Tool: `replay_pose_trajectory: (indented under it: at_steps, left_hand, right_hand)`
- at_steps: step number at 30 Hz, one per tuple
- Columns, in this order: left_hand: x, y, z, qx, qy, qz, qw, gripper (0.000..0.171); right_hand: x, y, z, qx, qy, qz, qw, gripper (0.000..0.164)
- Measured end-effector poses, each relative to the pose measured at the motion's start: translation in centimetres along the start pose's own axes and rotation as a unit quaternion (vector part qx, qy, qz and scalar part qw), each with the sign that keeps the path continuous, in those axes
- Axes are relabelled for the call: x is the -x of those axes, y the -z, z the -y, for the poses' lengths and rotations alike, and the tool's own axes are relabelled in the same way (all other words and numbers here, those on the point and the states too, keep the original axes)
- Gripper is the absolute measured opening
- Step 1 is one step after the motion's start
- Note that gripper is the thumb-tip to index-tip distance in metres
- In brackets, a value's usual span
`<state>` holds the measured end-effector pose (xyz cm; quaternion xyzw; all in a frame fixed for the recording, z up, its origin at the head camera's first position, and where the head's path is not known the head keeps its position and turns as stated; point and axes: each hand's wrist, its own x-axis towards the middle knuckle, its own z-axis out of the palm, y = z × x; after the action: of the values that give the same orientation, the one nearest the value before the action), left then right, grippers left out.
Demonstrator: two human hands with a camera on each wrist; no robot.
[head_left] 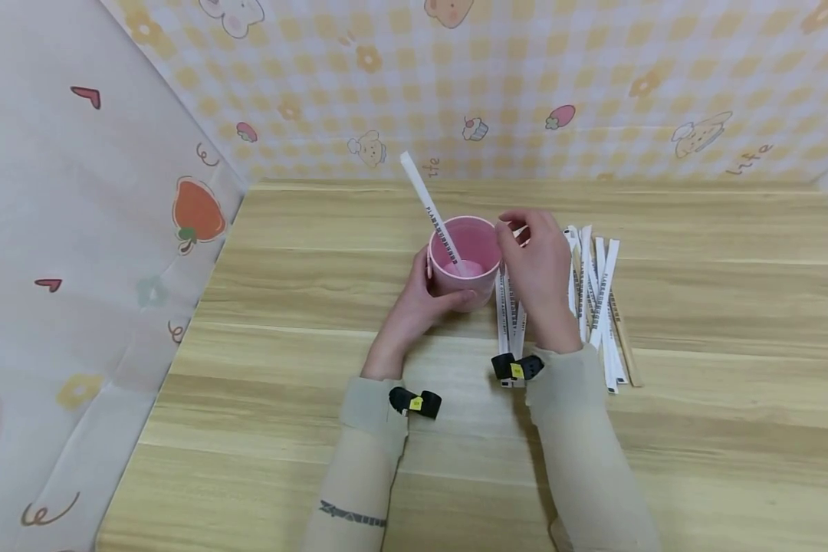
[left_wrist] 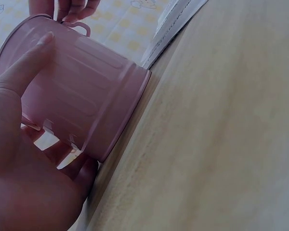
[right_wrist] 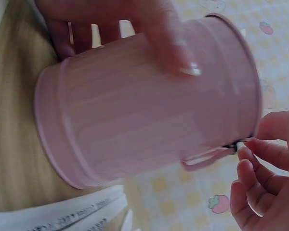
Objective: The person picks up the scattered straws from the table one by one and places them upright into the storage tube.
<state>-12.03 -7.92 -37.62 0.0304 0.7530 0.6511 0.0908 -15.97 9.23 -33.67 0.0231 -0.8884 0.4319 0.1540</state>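
A pink bucket (head_left: 464, 287) with small side handles stands on the table, one white paper-wrapped straw (head_left: 431, 215) leaning out over its left rim. My left hand (head_left: 417, 307) grips the bucket from the left, its thumb across the near wall and its fingers around the far side. At the right side of the rim, my right hand (head_left: 541, 264) has thumb and fingertips pinched by the top of the handle (right_wrist: 207, 161). A tiny dark spot shows beside these fingertips in the right wrist view; what it is cannot be made out.
Several wrapped straws (head_left: 603, 307) lie in a loose pile right of my right hand. More straws (head_left: 510, 314) lie between the bucket and my right wrist. A patterned cloth wall (head_left: 455, 92) rises behind the wooden table (head_left: 303, 268), another at the left.
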Motion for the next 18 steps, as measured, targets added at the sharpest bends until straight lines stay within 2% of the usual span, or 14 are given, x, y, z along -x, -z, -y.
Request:
replay_pose_trajectory:
  at_steps: [8,18]
  left_hand:
    - [0.1,-0.1,0.0,0.008,-0.004,-0.004,0.9999,0.089]
    - [0.0,-0.1,0.0,-0.003,-0.012,-0.001,0.9999,0.089]
  right_hand:
    - [-0.2,1.6,-0.5,0.0,-0.025,-0.016,1.0,0.033]
    - [0.1,4.5,-3.8,0.024,-0.09,-0.017,0.996,0.037]
